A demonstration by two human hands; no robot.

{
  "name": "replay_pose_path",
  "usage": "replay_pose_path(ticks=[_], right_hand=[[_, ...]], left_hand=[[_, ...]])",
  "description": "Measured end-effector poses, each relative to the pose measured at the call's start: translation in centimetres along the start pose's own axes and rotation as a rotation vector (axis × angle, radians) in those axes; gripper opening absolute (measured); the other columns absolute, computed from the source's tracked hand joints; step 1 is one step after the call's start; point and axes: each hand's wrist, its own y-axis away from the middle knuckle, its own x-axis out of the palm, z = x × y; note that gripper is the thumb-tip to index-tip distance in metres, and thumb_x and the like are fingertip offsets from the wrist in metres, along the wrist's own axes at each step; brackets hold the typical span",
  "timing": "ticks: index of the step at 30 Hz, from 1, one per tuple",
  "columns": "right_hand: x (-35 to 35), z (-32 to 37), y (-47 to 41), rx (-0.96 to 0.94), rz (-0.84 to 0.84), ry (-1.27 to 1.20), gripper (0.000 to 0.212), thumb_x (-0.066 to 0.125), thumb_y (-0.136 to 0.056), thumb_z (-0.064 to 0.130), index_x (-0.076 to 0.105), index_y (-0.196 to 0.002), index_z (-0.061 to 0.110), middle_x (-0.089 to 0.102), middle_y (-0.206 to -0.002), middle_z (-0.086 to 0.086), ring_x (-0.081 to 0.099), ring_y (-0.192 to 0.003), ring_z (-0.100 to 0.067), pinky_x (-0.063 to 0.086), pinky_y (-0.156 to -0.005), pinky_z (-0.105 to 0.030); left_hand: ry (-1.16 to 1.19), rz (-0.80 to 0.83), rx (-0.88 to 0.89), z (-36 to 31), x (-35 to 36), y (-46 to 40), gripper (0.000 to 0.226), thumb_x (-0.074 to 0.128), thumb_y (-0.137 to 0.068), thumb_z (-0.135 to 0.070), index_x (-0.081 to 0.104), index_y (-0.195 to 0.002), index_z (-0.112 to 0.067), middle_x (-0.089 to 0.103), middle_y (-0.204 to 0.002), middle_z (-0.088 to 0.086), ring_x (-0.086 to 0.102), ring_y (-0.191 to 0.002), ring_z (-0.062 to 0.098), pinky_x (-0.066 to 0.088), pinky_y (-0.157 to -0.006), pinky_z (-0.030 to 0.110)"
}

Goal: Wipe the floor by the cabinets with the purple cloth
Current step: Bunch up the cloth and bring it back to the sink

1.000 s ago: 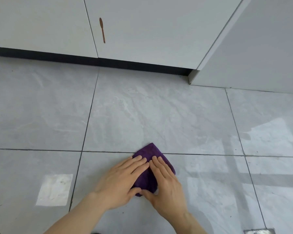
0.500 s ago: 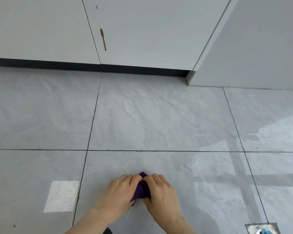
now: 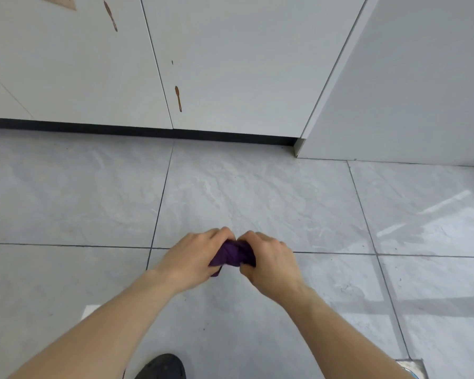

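Observation:
The purple cloth [image 3: 231,254] is bunched up between my two hands, above the grey tiled floor [image 3: 257,192]. My left hand [image 3: 195,253] grips its left side with curled fingers. My right hand [image 3: 271,259] grips its right side the same way. Most of the cloth is hidden inside the hands; whether its lower tip touches the floor cannot be told. The white cabinets [image 3: 230,64] stand beyond, with a black toe kick [image 3: 121,129] along their foot.
A white side panel [image 3: 408,91] juts out at the right and meets the floor in a corner. Brown drip marks [image 3: 178,98] run down the cabinet doors. A metal floor drain [image 3: 411,369] sits at the bottom right. A dark shoe [image 3: 162,366] shows at the bottom edge.
The cloth lay flat under both palms a second ago; now both hands have gathered it into a bundle and raised it. The camera has risen, showing more of the cabinets and my forearms.

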Motion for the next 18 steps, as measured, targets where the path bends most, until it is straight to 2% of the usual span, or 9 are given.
replay_pose_path(ticks=[7,14,18], right_hand=[[-6.7,2.1,-1.8,-0.019,-0.110,0.038,0.038,0.067,-0.078,0.023,0.055,-0.113,0.028,0.065,-0.103,0.007,0.062,-0.082,-0.028,0.047,-0.066,-0.036],[-11.8,4.8,-2.0,-0.041,-0.170,0.059,0.036,0.067,-0.080,0.025,0.058,-0.114,0.028,0.065,-0.101,0.006,0.063,-0.081,-0.027,0.049,-0.067,-0.037],[-16.3,7.6,-0.8,-0.025,-0.162,0.045,0.034,0.068,-0.080,0.020,0.061,-0.113,0.025,0.060,-0.103,0.006,0.060,-0.083,-0.023,0.041,-0.062,-0.032]], left_hand=[[-0.114,-0.064,0.050,-3.0,-7.3,-1.3,0.048,0.063,-0.084,-0.009,0.046,-0.120,-0.035,0.064,-0.111,-0.014,0.062,-0.084,0.022,0.044,-0.064,0.029],[-0.151,-0.105,0.076,-5.0,-12.6,-0.9,0.048,0.065,-0.084,-0.010,0.046,-0.120,-0.034,0.063,-0.109,-0.013,0.061,-0.086,0.021,0.051,-0.074,0.038],[-0.154,-0.099,0.073,-7.6,-16.8,0.5,0.046,0.066,-0.087,-0.012,0.047,-0.124,-0.033,0.057,-0.117,-0.013,0.060,-0.092,0.019,0.052,-0.079,0.039]])
